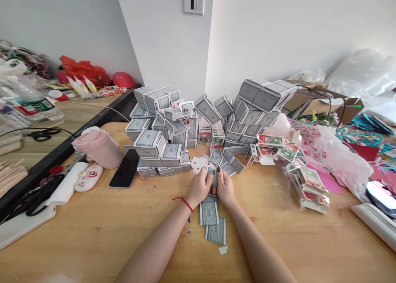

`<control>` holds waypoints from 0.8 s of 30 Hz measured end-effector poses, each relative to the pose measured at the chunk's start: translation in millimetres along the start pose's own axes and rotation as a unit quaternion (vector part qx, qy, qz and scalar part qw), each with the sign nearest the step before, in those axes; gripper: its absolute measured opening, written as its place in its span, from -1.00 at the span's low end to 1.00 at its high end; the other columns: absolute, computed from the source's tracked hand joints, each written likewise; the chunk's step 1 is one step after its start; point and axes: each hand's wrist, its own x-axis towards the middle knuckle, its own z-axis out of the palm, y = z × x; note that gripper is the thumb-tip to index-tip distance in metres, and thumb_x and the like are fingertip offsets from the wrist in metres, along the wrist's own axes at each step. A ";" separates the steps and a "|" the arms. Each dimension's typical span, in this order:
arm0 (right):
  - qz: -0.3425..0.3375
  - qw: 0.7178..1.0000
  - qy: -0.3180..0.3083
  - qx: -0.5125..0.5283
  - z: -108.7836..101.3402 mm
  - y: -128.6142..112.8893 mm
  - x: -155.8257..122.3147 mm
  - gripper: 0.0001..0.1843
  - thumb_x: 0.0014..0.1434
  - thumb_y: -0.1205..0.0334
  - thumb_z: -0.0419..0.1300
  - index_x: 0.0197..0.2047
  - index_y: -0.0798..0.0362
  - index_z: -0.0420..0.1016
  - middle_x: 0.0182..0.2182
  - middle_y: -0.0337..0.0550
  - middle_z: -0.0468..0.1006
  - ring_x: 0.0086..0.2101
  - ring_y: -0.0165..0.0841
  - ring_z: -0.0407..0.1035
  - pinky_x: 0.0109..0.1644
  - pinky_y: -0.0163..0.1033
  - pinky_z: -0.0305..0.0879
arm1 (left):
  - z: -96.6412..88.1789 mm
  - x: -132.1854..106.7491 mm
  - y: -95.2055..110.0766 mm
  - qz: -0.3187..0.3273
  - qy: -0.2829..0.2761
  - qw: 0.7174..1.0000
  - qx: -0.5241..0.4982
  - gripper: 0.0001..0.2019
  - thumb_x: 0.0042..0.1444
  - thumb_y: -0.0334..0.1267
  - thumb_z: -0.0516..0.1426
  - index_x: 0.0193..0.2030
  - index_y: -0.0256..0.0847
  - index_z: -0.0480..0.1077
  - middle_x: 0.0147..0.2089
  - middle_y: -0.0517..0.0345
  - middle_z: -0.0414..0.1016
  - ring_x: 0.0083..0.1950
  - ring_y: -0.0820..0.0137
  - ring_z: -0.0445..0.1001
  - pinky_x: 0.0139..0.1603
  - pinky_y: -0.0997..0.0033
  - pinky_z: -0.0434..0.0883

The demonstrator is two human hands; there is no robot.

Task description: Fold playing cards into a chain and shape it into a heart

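My left hand, with a red string at the wrist, and my right hand meet at the middle of the table. Between their thumbs and fingers they grip a playing card with a grey patterned back; whether more cards lie under it I cannot tell. Below the hands, loose grey-backed cards overlap on the wood. Just beyond are face-up cards with red diamonds and bent grey-backed cards. Behind these rise a left stack of card-built blocks and a right stack.
A black phone, a pink cup and a white mouse are at left. Opened card boxes and crumpled plastic bags lie at right. A small paper scrap rests near the front.
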 end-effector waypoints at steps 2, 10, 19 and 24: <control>-0.030 0.998 0.024 -0.044 0.3 0.2 -0.2 -0.55 0.11 -0.20 -0.15 -0.50 0.00 0.17 -0.80 -0.38 0.20 -0.80 -0.46 0.10 -0.71 -0.35 -0.02 | -0.8 -1.1 3.3 0.006 -0.004 1.000 -0.004 -0.85 0.17 -0.19 -0.11 -0.35 -0.18 0.16 -0.52 0.21 0.29 -0.48 0.40 0.33 -0.49 0.46 0.18; -0.130 0.962 0.075 -0.229 3.4 3.1 0.2 -0.52 0.19 -0.05 -0.23 -0.63 0.03 0.12 -0.74 -0.27 0.25 -0.67 -0.44 0.15 -0.58 -0.35 -0.02 | -4.2 -3.3 11.7 -0.020 0.040 0.999 0.016 -0.84 0.16 -0.23 -0.09 -0.38 -0.19 0.21 -0.49 0.18 0.36 -0.47 0.45 0.34 -0.46 0.50 0.15; -0.223 0.907 0.106 -0.342 7.7 3.6 -0.8 -0.53 0.21 0.10 -0.22 -0.67 0.04 0.11 -0.78 -0.29 0.15 -0.71 -0.49 0.05 -0.58 -0.34 -0.13 | -1.6 -2.5 6.1 -0.070 0.069 0.994 0.053 -0.72 0.18 -0.21 -0.16 -0.49 -0.19 0.21 -0.62 0.20 0.29 -0.61 0.48 0.23 -0.56 0.48 0.03; -0.246 0.901 0.127 -0.334 7.6 5.6 -3.5 -0.55 0.20 0.13 -0.16 -0.68 0.05 0.13 -0.78 -0.31 0.12 -0.72 -0.50 0.01 -0.57 -0.34 -0.11 | 0.6 3.0 1.1 -0.104 0.069 0.991 0.039 -0.59 0.20 -0.17 -0.22 -0.60 -0.21 0.21 -0.68 0.16 0.27 -0.64 0.48 0.22 -0.58 0.48 0.02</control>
